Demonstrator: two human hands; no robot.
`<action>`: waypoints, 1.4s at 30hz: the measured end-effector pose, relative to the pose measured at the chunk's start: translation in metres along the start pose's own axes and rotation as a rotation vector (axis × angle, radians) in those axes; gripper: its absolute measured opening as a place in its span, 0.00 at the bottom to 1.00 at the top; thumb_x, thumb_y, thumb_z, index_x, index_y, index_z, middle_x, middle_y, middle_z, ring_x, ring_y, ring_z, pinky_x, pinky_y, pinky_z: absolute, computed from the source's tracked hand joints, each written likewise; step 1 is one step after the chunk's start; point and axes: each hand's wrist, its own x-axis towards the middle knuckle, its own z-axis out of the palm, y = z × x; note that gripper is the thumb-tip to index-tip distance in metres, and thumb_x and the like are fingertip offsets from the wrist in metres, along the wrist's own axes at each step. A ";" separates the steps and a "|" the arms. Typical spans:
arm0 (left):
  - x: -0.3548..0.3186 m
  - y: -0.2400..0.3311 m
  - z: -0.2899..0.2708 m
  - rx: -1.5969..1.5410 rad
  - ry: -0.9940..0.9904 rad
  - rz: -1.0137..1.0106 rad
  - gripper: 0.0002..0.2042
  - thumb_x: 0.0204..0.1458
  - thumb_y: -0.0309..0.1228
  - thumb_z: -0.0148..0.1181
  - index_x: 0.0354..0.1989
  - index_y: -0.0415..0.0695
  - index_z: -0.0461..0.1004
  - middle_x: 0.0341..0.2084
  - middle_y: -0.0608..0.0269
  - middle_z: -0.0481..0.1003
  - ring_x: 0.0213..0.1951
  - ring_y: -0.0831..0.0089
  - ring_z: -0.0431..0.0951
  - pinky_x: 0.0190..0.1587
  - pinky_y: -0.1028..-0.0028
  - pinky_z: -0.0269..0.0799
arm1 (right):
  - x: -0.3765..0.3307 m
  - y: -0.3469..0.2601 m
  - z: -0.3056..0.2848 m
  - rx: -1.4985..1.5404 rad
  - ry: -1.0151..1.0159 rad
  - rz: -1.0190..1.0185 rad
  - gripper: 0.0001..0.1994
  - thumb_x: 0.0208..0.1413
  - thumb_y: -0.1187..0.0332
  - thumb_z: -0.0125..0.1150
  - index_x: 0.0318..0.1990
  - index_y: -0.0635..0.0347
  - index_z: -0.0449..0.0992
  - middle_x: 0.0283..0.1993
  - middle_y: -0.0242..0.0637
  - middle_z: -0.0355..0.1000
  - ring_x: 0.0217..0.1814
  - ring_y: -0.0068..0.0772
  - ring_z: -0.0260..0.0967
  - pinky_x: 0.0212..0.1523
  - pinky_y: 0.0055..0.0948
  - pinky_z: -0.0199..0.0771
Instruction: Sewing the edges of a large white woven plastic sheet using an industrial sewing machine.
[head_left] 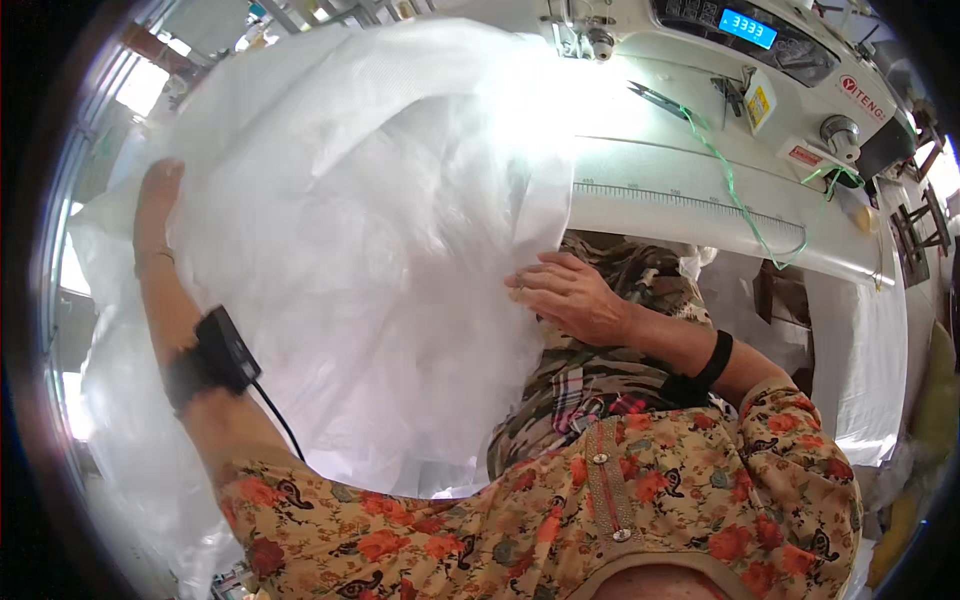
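Nearest the camera, the person's flowered blouse is filling the lower edge, and both forearms are rising out of it toward a big sheet of thin white fabric that is spreading over the lap and up onto the pale worktop. The right hand is lying close to the body, palm down with fingers stretched flat and nearly together, pressing on the fabric's right-hand edge where it is draping over the patterned trousers; it is resting on the cloth rather than pinching it. The left hand is reaching much farther out, arm almost straight, at the fabric's far left rim; its fingers are disappearing against the bright cloth, so I cannot tell whether it is gripping the edge or only pushing on it. The fabric is therefore lying between the two hands, its longer run slanting from the left hand, low and far left, up toward the sewing machine at the top right. The right hand is the nearer one to the machine; the needle end is sitting up and left of it, well apart, with a scissors and a green thread lying farther right on the worktop.
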 end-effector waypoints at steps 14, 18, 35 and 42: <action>-0.299 0.365 -0.002 -0.438 0.190 0.460 0.28 0.59 0.39 0.52 0.69 0.51 0.56 0.70 0.58 0.52 0.70 0.65 0.54 0.63 0.34 0.34 | 0.033 0.001 -0.007 0.126 -0.177 0.509 0.17 0.56 0.76 0.51 0.53 0.66 0.66 0.33 0.48 0.74 0.36 0.51 0.75 0.35 0.43 0.75; -0.267 0.311 0.016 -0.590 0.174 0.474 0.28 0.59 0.34 0.52 0.69 0.52 0.55 0.71 0.63 0.50 0.71 0.69 0.50 0.65 0.40 0.23 | 0.053 -0.008 -0.013 -0.106 -0.739 0.361 0.25 0.50 0.77 0.54 0.58 0.70 0.62 0.25 0.44 0.74 0.31 0.46 0.76 0.30 0.41 0.74; -0.130 0.227 0.073 -0.171 0.248 0.412 0.19 0.58 0.23 0.44 0.59 0.39 0.67 0.59 0.53 0.68 0.62 0.56 0.64 0.65 0.60 0.57 | 0.018 0.006 -0.038 0.056 -0.416 0.270 0.12 0.51 0.74 0.55 0.44 0.65 0.73 0.19 0.42 0.70 0.24 0.43 0.73 0.26 0.41 0.69; -0.220 0.309 -0.066 -0.399 -0.379 0.363 0.20 0.55 0.26 0.52 0.58 0.39 0.67 0.62 0.51 0.64 0.63 0.58 0.63 0.61 0.60 0.62 | 0.052 0.007 -0.046 -0.171 -0.635 0.262 0.33 0.47 0.78 0.55 0.64 0.65 0.57 0.19 0.38 0.68 0.21 0.39 0.70 0.24 0.38 0.68</action>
